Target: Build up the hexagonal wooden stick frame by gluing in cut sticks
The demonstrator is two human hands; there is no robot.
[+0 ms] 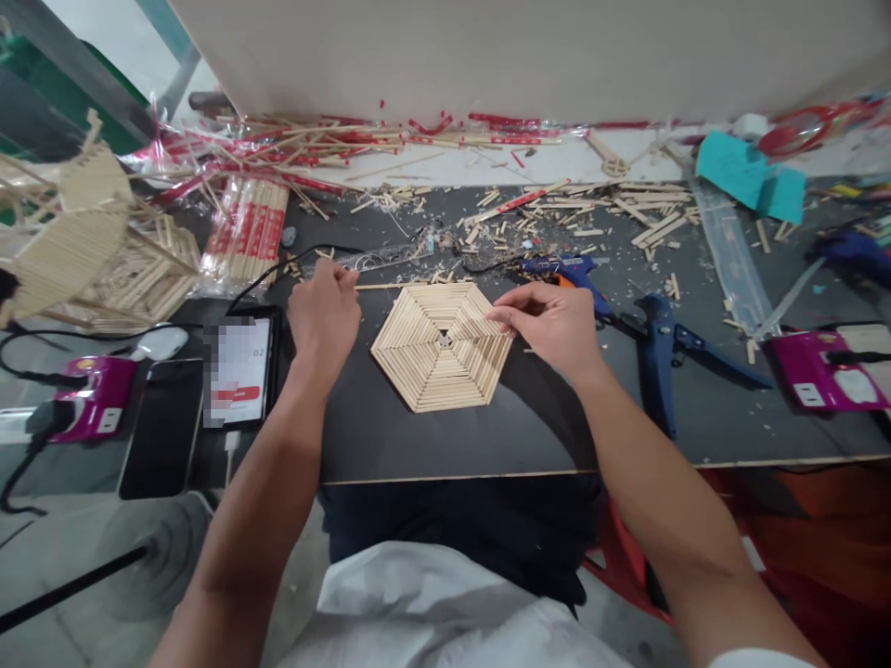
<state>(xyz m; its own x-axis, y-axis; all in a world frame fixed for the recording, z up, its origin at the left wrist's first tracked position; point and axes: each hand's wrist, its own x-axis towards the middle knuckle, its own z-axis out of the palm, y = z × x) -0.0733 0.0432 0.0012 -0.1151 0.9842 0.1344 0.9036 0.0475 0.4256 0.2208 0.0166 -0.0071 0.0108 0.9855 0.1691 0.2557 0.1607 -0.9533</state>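
A hexagonal panel (445,371) made of rows of thin wooden sticks lies flat on the dark table, with a small hole at its centre. At its upper right side, my right hand (549,320) is closed, thumb and fingertips pinching near the panel's corner. My left hand (326,306) is closed to the panel's left, its fingers curled at one end of a thin wooden stick (380,287). That stick runs toward the panel's top edge. Behind my right hand lies a blue glue gun (574,271), partly hidden.
Blue cutters (660,362) lie at right, near a magenta power strip (821,371). Two phones (163,427) and packed chopsticks (245,227) are at left, beside stick-built pieces (90,223). Cut stick scraps (654,218) litter the back. The table's front edge (459,480) is close to my body.
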